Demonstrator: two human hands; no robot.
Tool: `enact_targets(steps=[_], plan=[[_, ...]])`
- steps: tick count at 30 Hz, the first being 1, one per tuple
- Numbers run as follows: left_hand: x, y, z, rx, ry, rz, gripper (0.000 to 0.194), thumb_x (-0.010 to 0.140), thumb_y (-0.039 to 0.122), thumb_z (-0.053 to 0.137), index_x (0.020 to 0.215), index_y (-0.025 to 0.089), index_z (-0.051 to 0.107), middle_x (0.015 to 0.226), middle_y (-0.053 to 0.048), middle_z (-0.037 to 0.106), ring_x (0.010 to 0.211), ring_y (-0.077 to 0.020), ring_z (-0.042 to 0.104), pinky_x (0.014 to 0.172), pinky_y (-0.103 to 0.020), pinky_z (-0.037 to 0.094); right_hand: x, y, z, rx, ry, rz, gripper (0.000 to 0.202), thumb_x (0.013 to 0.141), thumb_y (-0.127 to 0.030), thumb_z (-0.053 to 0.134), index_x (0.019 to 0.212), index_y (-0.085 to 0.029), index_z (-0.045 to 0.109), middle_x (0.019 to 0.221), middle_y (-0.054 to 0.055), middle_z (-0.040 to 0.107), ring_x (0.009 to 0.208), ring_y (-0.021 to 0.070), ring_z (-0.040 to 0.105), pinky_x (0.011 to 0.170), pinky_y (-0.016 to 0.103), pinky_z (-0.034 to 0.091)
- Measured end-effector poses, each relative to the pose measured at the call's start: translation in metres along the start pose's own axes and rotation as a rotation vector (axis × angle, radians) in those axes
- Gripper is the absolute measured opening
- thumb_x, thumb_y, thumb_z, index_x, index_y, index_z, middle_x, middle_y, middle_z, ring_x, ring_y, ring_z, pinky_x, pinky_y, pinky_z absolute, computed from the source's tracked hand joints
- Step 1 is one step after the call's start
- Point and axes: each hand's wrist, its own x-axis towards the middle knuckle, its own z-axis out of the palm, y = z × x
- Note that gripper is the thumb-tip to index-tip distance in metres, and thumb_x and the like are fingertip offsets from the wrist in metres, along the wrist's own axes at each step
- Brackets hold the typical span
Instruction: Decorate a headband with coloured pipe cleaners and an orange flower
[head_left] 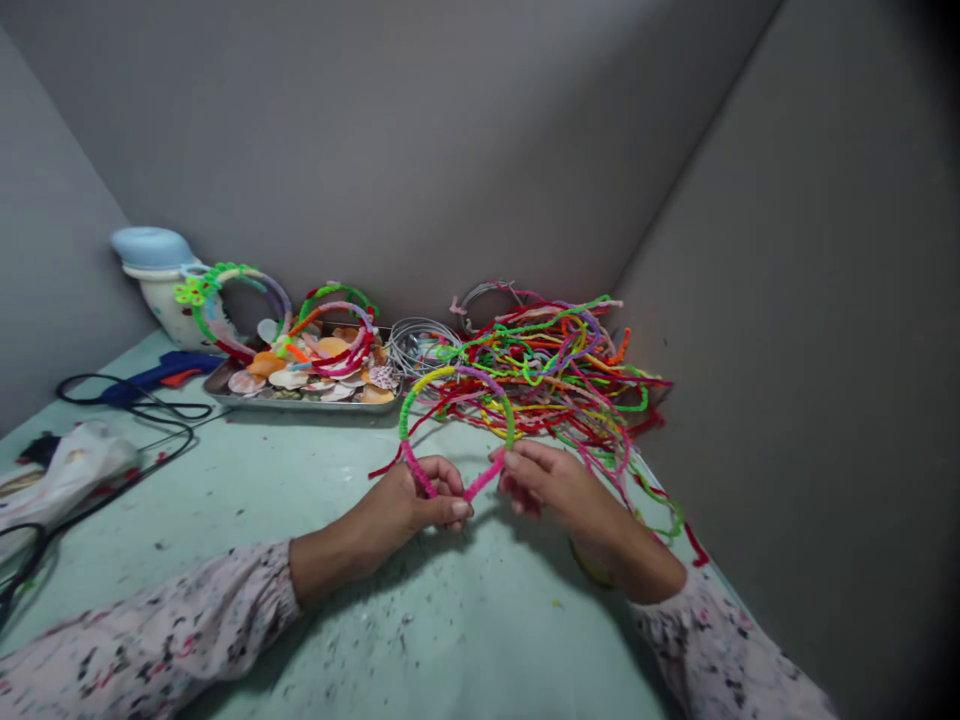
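Observation:
Between my two hands is a ring wrapped in fuzzy pipe cleaner [455, 371], with yellow, purple, green and pink sections. It is held upright above the table. My left hand [420, 500] pinches the pink lower part, its thumb and fingers closed near the bottom. On the lower right side of the ring, my right hand [544, 480] grips the pink section just below the green, thumb against fingertips. Part of the ring's bottom is hidden behind my left fingers. Both forearms wear floral sleeves.
A tangled pile of coloured pipe cleaners [555, 360] lies at the back right, beside coiled wire [424, 345]. A metal tray [315, 405] holds shells and wrapped rings. At left are a blue glue gun [161, 372], a black cable [112, 492], a blue-lidded container [154, 250] and a plastic bag [82, 460].

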Motion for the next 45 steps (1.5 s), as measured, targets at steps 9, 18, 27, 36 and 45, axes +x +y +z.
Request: enact_targets(steps=[9, 18, 27, 36, 45], plan=[[-0.002, -0.001, 0.003, 0.023, -0.041, -0.028, 0.027, 0.073, 0.03, 0.075, 0.086, 0.014, 0.057, 0.068, -0.002, 0.064, 0.061, -0.0106, 0.057, 0.056, -0.022, 0.035, 0.006, 0.018, 0.024, 0.349, 0.045, 0.014, 0.031, 0.081, -0.047, 0.063, 0.079, -0.016, 0.057, 0.065, -0.002, 0.059, 0.049, 0.0077, 0.052, 0.044, 0.019, 0.039], [0.001, -0.005, 0.001, -0.076, -0.142, -0.089, 0.03, 0.084, 0.04, 0.061, 0.093, 0.011, 0.062, 0.087, -0.01, 0.068, 0.071, -0.0151, 0.063, 0.062, -0.026, 0.041, 0.006, 0.021, 0.021, 0.427, 0.071, 0.014, 0.03, 0.081, -0.045, 0.064, 0.081, -0.016, 0.057, 0.065, -0.002, 0.059, 0.049, 0.0063, 0.052, 0.044, 0.017, 0.038], [0.002, -0.006, 0.003, 0.002, -0.131, -0.103, 0.032, 0.08, 0.042, 0.066, 0.072, 0.013, 0.057, 0.065, -0.004, 0.063, 0.052, -0.0091, 0.053, 0.054, -0.023, 0.037, 0.007, 0.023, 0.028, 0.404, 0.061, 0.022, 0.032, 0.08, -0.047, 0.063, 0.082, -0.016, 0.057, 0.063, -0.003, 0.06, 0.047, 0.0066, 0.051, 0.044, 0.018, 0.038], [0.001, -0.007, 0.004, 0.024, -0.103, -0.079, 0.035, 0.079, 0.045, 0.066, 0.068, 0.013, 0.059, 0.057, -0.002, 0.057, 0.049, -0.0082, 0.048, 0.051, -0.023, 0.037, 0.009, 0.028, 0.031, 0.44, 0.063, 0.018, 0.032, 0.08, -0.048, 0.063, 0.082, -0.017, 0.057, 0.064, -0.003, 0.06, 0.046, 0.0064, 0.051, 0.042, 0.017, 0.038], [0.0, -0.004, 0.002, -0.033, -0.151, -0.078, 0.033, 0.083, 0.044, 0.062, 0.083, 0.011, 0.062, 0.08, -0.008, 0.066, 0.062, -0.0111, 0.059, 0.056, -0.021, 0.039, 0.008, 0.028, 0.027, 0.483, 0.067, 0.023, 0.033, 0.081, -0.048, 0.063, 0.078, -0.016, 0.056, 0.063, -0.003, 0.059, 0.047, 0.0062, 0.051, 0.042, 0.016, 0.038]])
